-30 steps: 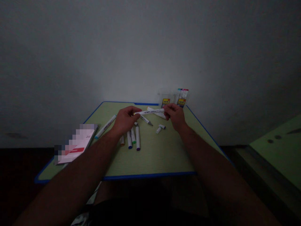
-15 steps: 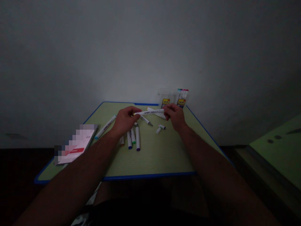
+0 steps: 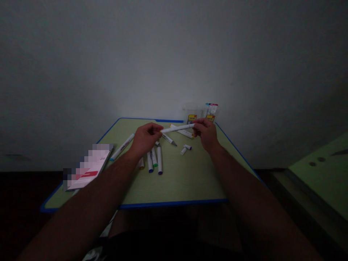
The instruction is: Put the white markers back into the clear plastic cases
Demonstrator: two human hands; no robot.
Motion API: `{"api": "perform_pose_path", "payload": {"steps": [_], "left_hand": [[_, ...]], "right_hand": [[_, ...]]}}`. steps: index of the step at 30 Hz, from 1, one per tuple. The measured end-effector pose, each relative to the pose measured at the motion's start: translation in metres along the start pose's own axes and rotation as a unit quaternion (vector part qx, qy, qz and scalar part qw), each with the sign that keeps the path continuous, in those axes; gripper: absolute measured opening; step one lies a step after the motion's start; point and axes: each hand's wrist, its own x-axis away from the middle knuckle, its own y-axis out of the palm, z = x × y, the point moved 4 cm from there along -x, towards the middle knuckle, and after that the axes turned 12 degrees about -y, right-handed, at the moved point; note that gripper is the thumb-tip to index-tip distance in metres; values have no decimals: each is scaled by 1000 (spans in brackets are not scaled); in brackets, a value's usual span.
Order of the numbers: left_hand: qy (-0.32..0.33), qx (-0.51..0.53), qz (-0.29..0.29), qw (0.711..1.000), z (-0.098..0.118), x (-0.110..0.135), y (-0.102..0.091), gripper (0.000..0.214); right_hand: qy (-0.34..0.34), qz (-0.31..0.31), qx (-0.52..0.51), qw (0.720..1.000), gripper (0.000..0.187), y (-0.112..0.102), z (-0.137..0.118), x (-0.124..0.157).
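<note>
I hold a white marker (image 3: 177, 128) level above the green desk (image 3: 187, 181), one end in each hand. My left hand (image 3: 144, 139) pinches its left end and my right hand (image 3: 207, 135) pinches its right end. Under my left hand lie three capped markers (image 3: 154, 161) side by side, with blue, green and purple ends. An uncapped marker (image 3: 170, 139) with a grey tip lies between my hands. Two small white caps (image 3: 185, 148) rest near my right wrist. Another marker (image 3: 185, 133) lies behind the held one.
A white marker with a teal end (image 3: 121, 147) lies left of my left hand. A white and red booklet (image 3: 88, 167) sits at the desk's left edge. Two clear marker boxes (image 3: 201, 113) stand at the far right corner. A second green desk (image 3: 323, 170) is on the right.
The held marker has shifted slightly to the right and tilted up at its right end. My right hand moved a little right and away along it.
</note>
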Motion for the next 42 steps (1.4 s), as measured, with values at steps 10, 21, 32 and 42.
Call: {"api": "perform_pose_path", "payload": {"steps": [10,21,32,42], "left_hand": [[27,-11,0,1000,2,0,0,29],[88,-196,30,976,5,6,2,26],[115,-209,16,971,6,8,5,24],[110,-217,12,970,10,10,7,24]], "right_hand": [[13,26,-54,998,26,-8,-10,-7],[-59,295,-21,953,21,-84,-41,-41],[-164,358,100,914,19,-117,-73,-83],[-161,317,220,908,18,-114,-79,-112]]}}
